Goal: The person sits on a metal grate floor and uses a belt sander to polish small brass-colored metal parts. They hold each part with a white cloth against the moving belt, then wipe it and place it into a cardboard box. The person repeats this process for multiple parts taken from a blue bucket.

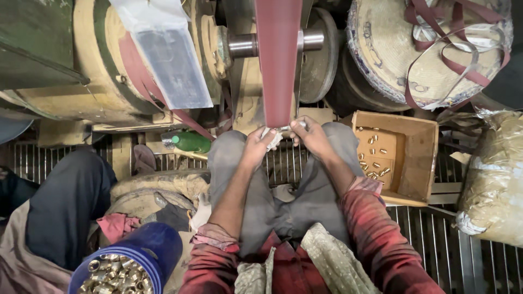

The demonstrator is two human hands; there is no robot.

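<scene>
Hands meet at the lower end of a dark red abrasive belt point(278, 60): the left hand point(256, 146) is clenched on a white cloth point(271, 137), and the right hand point(311, 136) pinches a small metal piece point(287, 128) against the belt. Cardboard box point(417, 158) just right of the right knee holds a scatter of brass fittings point(373, 155). Blue bucket point(155, 247) at lower left is filled with similar fittings, beside a seated person's dark trouser leg point(65, 204).

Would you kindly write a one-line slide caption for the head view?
Both hands, left hand and right hand, press a small metal part against a red sanding belt, cardboard box alongside.
</scene>
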